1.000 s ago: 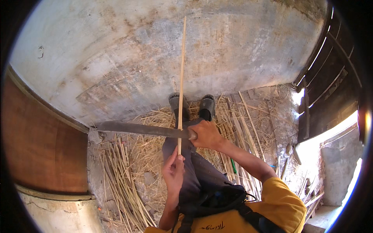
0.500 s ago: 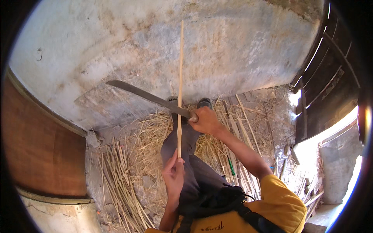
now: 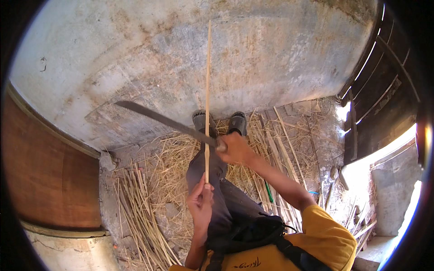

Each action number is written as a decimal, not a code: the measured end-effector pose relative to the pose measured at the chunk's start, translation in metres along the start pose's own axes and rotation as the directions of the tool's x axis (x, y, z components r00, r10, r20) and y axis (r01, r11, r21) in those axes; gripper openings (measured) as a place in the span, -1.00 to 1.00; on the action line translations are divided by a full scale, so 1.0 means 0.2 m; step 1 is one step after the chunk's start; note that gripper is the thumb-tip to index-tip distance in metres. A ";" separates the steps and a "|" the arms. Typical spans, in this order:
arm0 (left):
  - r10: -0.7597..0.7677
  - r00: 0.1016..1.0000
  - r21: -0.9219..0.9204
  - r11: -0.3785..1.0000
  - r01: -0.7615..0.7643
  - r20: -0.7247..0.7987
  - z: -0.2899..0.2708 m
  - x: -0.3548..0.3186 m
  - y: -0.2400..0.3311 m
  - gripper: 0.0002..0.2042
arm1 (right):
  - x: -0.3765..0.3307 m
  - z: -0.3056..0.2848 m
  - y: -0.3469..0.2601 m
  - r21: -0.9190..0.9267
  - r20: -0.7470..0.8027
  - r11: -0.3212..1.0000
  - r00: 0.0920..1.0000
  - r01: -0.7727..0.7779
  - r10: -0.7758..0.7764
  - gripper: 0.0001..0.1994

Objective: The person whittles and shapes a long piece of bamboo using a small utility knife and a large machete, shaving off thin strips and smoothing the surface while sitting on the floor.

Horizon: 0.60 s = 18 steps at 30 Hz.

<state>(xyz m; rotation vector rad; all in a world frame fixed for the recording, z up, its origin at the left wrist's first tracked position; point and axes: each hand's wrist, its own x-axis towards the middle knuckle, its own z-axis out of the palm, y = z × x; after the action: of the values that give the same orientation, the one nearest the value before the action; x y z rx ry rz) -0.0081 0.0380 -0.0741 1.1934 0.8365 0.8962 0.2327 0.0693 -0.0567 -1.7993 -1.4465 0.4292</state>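
A long thin bamboo strip point(image 3: 208, 81) points away from me, over my legs and toward the wall. My left hand point(image 3: 200, 201) pinches its near end between thumb and fingers. In my right hand point(image 3: 236, 148) is the handle of a machete point(image 3: 162, 118), fingers wrapped round it. The dark blade reaches out to the left and crosses the strip a little beyond my left hand, against it or very close. A slight bulge shows on the strip just nearer than the blade.
A stained plaster wall point(image 3: 149, 58) rises in front of my shoes point(image 3: 237, 122). Straw-like shavings point(image 3: 172, 158) cover the floor. Bundles of thin strips point(image 3: 140, 212) lie at left, longer pieces point(image 3: 282, 153) at right. A brown wooden panel point(image 3: 54, 167) stands at far left.
My right hand and the machete have come nearer to me along the strip, the blade tip shifting left and down. My left hand keeps its pinch almost in place.
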 end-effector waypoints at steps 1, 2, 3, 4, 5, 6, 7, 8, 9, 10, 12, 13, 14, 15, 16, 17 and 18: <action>0.001 1.000 -0.002 1.000 -0.001 -0.001 0.00 0.00 0.00 -0.60 | -0.07 0.02 -0.03 -0.001 0.001 1.000 1.000 0.002 -0.002 -0.79; -0.005 1.000 -0.013 1.000 0.005 0.002 0.00 0.00 0.01 -0.60 | -0.16 0.04 -0.08 -0.023 0.061 0.999 0.998 0.034 -0.033 -0.82; -0.013 1.000 -0.024 1.000 0.014 0.011 0.00 -0.01 0.01 -0.61 | -0.22 0.05 -0.10 -0.044 0.118 0.997 0.991 0.064 -0.058 -0.85; -0.015 1.000 -0.023 1.000 0.015 0.011 0.00 0.00 0.01 -0.61 | -0.24 0.06 -0.09 -0.044 0.119 0.997 0.991 0.063 -0.057 -0.85; -0.019 1.000 -0.011 1.000 0.019 0.003 0.01 0.00 0.02 -0.61 | -0.26 0.07 -0.09 -0.110 0.113 0.989 0.990 0.099 -0.086 -0.84; -0.023 1.000 0.001 1.000 0.023 -0.006 0.01 -0.01 0.01 -0.61 | -0.27 0.08 -0.08 -0.177 0.109 0.975 0.987 0.134 -0.116 -0.83; -0.031 1.000 0.003 1.000 0.031 -0.007 0.00 -0.02 0.00 -0.61 | -0.25 0.09 -0.06 -0.173 0.113 0.977 0.988 0.128 -0.109 -0.83; -0.016 1.000 0.001 1.000 0.016 -0.006 0.00 -0.01 -0.01 -0.61 | -0.18 0.09 -0.02 -0.124 0.037 0.988 0.995 0.093 -0.089 -0.83; -0.002 1.000 -0.003 1.000 0.002 -0.003 0.00 0.00 -0.01 -0.61 | -0.11 0.08 0.02 -0.076 -0.039 0.995 0.997 0.060 -0.063 -0.83; 0.001 1.000 -0.002 1.000 -0.001 -0.005 0.00 0.00 -0.01 -0.61 | -0.03 0.07 0.06 -0.075 -0.039 0.995 0.997 0.063 -0.066 -0.83; 0.002 1.000 0.018 1.000 -0.002 0.008 0.02 0.01 0.02 -0.61 | 0.09 0.02 0.11 -0.058 -0.149 0.998 0.989 0.015 -0.023 -0.83; 0.006 1.000 0.015 1.000 -0.006 0.015 0.02 0.01 0.01 -0.61 | 0.08 0.01 0.12 -0.062 -0.156 0.998 0.987 0.015 -0.024 -0.83; 0.016 1.000 0.022 1.000 -0.017 0.016 0.00 0.01 0.00 -0.60 | 0.06 0.01 0.09 -0.020 -0.093 1.000 0.996 0.013 -0.015 -0.83; 0.024 1.000 0.026 0.999 -0.025 0.016 -0.01 0.01 -0.01 -0.59 | 0.03 0.00 0.07 0.021 -0.027 1.000 1.000 0.008 -0.008 -0.83; 0.027 1.000 0.025 0.999 -0.027 0.012 -0.01 0.01 -0.01 -0.59 | -0.02 0.00 0.03 0.021 -0.024 1.000 1.000 0.013 -0.013 -0.83; 0.032 0.999 0.017 0.999 -0.032 0.014 -0.01 0.00 -0.01 -0.59 | -0.08 0.00 -0.01 -0.025 0.043 0.997 0.996 0.076 -0.075 -0.83; 0.037 0.999 0.009 0.999 -0.038 0.015 -0.02 0.00 -0.01 -0.59 | -0.11 0.01 -0.03 -0.065 0.114 0.988 0.984 0.142 -0.134 -0.82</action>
<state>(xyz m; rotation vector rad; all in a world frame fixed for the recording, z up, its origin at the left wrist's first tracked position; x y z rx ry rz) -0.0105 0.0390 -0.0768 1.2257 0.8097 0.9142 0.2201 0.0493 -0.0575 -1.7417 -1.6703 0.4139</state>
